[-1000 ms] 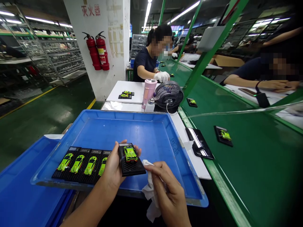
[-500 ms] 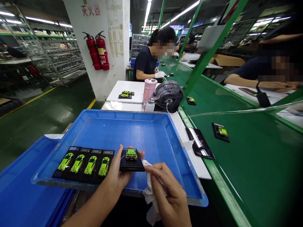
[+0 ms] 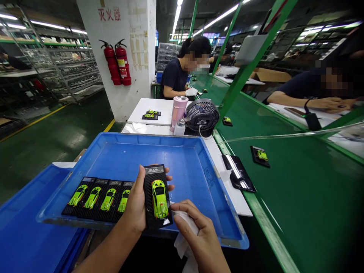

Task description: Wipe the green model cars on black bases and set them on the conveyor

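A green toy car (image 3: 159, 198) on a black carbon-patterned base (image 3: 149, 189) is tilted up with its roof facing me. My left hand (image 3: 137, 204) grips the base, thumb on its left edge and fingertips showing past the right one. My right hand (image 3: 199, 231) pinches a white cloth (image 3: 183, 237) beside the base's lower right edge. Several similar cars on black bases (image 3: 92, 198) lie in a row at the near left of the blue tray (image 3: 182, 151).
Behind the tray stand a pink bottle (image 3: 179, 113), a small dispenser (image 3: 179, 127) and a black fan (image 3: 202, 115). A black phone (image 3: 238, 172) lies to the right, by the green conveyor (image 3: 287, 182) carrying more cars. A person (image 3: 174, 77) sits further back.
The held base has been tilted up, so the car's roof now shows instead of its rear. My right hand and the cloth have moved slightly lower. Cars on the conveyor have shifted a little left and up.
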Motion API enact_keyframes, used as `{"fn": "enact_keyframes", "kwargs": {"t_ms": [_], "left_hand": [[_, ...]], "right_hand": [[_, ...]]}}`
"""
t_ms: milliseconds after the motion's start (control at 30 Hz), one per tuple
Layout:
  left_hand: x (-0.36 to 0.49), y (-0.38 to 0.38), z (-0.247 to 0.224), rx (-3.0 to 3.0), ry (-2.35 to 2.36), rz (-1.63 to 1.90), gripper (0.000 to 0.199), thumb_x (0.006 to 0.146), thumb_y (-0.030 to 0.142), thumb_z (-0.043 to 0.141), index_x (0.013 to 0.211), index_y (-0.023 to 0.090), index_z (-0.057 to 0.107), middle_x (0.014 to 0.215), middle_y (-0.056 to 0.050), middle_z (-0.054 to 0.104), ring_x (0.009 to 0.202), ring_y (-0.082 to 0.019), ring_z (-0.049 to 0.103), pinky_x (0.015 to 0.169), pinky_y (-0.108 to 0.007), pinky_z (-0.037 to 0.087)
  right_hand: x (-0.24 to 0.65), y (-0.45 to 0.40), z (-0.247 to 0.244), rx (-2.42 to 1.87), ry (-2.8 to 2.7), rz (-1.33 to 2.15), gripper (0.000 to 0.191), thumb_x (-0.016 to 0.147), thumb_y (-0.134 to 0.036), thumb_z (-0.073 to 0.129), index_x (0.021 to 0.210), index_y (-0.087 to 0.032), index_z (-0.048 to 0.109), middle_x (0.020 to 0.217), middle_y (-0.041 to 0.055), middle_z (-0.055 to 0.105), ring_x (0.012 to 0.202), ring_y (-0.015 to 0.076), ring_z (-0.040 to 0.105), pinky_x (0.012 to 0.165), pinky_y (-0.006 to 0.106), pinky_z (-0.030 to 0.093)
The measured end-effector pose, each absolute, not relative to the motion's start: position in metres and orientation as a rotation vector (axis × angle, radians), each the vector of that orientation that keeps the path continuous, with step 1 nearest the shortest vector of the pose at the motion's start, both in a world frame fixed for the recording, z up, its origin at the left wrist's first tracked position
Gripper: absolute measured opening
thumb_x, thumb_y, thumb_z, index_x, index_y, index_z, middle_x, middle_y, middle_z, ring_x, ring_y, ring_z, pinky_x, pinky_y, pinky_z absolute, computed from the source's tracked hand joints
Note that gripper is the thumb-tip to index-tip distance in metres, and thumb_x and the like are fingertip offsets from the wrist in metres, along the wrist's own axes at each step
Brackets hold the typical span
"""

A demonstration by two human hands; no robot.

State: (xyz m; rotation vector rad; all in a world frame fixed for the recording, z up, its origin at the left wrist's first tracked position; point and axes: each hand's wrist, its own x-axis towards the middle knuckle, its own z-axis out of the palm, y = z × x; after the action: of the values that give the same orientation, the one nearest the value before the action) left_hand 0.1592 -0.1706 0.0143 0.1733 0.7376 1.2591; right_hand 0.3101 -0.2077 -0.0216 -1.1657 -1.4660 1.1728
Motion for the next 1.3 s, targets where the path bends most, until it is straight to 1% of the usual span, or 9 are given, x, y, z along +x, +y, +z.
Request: {"fn": "enact_keyframes", "kwargs": {"t_ms": [167, 267, 467, 567, 767, 900, 1067, 1167, 1300], "left_hand": [[0.162, -0.178, 0.018, 0.416, 0.783, 1.353, 0.053, 0.089, 0.056, 0.04, 0.102, 0.011, 0.067, 0.089, -0.013, 0.071, 0.072, -0.021, 0.069, 0.067, -0.031, 0.055], [0.163, -0.179, 0.019, 0.452, 0.771, 1.357, 0.054, 0.09, 0.055, 0.038, 0.101, 0.011, 0.067, 0.09, -0.013, 0.071, 0.073, -0.021, 0.068, 0.069, -0.032, 0.055], [0.163, -0.179, 0.018, 0.435, 0.76, 1.338, 0.057, 0.089, 0.056, 0.039, 0.103, 0.009, 0.067, 0.088, -0.014, 0.072, 0.073, -0.021, 0.068, 0.068, -0.029, 0.054], [0.162, -0.18, 0.018, 0.401, 0.746, 1.321, 0.059, 0.089, 0.057, 0.039, 0.104, 0.009, 0.067, 0.087, -0.013, 0.072, 0.074, -0.02, 0.068, 0.067, -0.028, 0.054], [0.162, -0.183, 0.018, 0.52, 0.755, 1.382, 0.056, 0.09, 0.055, 0.037, 0.101, 0.008, 0.067, 0.09, -0.016, 0.072, 0.074, -0.023, 0.069, 0.069, -0.032, 0.054], [0.164, -0.185, 0.017, 0.599, 0.718, 1.459, 0.047, 0.088, 0.054, 0.044, 0.093, 0.012, 0.066, 0.095, -0.016, 0.072, 0.073, -0.024, 0.07, 0.067, -0.034, 0.055], [0.165, -0.186, 0.018, 0.642, 0.733, 1.535, 0.041, 0.084, 0.053, 0.052, 0.086, 0.014, 0.064, 0.099, -0.017, 0.072, 0.079, -0.028, 0.07, 0.069, -0.038, 0.056], [0.164, -0.184, 0.019, 0.611, 0.762, 1.511, 0.043, 0.087, 0.052, 0.047, 0.088, 0.013, 0.065, 0.097, -0.016, 0.072, 0.077, -0.026, 0.07, 0.069, -0.036, 0.055], [0.164, -0.183, 0.021, 0.492, 0.825, 1.407, 0.055, 0.091, 0.052, 0.035, 0.098, 0.007, 0.066, 0.085, -0.016, 0.073, 0.07, -0.021, 0.068, 0.067, -0.03, 0.054]], "right_hand": [[0.306, -0.208, -0.02, -1.153, -1.454, 1.346, 0.021, 0.082, -0.039, 0.064, 0.085, -0.019, 0.07, 0.078, 0.0021, 0.057, 0.072, 0.0164, 0.055, 0.065, 0.024, 0.045], [0.304, -0.209, -0.02, -1.114, -1.466, 1.387, 0.022, 0.083, -0.039, 0.063, 0.08, -0.018, 0.068, 0.078, 0.0019, 0.057, 0.073, 0.0165, 0.055, 0.067, 0.024, 0.046], [0.304, -0.212, -0.018, -1.128, -1.434, 1.425, 0.028, 0.085, -0.044, 0.06, 0.077, -0.018, 0.066, 0.082, 0.0031, 0.059, 0.083, 0.0195, 0.057, 0.077, 0.027, 0.047], [0.304, -0.213, -0.016, -1.113, -1.438, 1.445, 0.029, 0.086, -0.044, 0.058, 0.076, -0.018, 0.065, 0.081, 0.0028, 0.058, 0.081, 0.0185, 0.056, 0.076, 0.026, 0.047], [0.305, -0.213, -0.016, -1.081, -1.463, 1.483, 0.027, 0.088, -0.042, 0.055, 0.079, -0.018, 0.064, 0.084, 0.0028, 0.056, 0.083, 0.0182, 0.054, 0.079, 0.027, 0.045], [0.304, -0.212, -0.017, -1.084, -1.497, 1.448, 0.023, 0.089, -0.039, 0.055, 0.08, -0.019, 0.064, 0.084, 0.0023, 0.058, 0.085, 0.0187, 0.056, 0.081, 0.027, 0.044], [0.303, -0.211, -0.016, -1.066, -1.505, 1.429, 0.022, 0.088, -0.038, 0.055, 0.081, -0.019, 0.065, 0.084, 0.0029, 0.059, 0.085, 0.0199, 0.057, 0.081, 0.028, 0.045], [0.304, -0.211, -0.016, -1.068, -1.484, 1.462, 0.023, 0.088, -0.039, 0.055, 0.08, -0.02, 0.065, 0.083, 0.0026, 0.057, 0.085, 0.0194, 0.054, 0.081, 0.027, 0.044], [0.305, -0.214, -0.019, -1.093, -1.368, 1.585, 0.025, 0.085, -0.043, 0.06, 0.077, -0.02, 0.064, 0.084, 0.0014, 0.054, 0.084, 0.0178, 0.051, 0.08, 0.025, 0.041]]}}
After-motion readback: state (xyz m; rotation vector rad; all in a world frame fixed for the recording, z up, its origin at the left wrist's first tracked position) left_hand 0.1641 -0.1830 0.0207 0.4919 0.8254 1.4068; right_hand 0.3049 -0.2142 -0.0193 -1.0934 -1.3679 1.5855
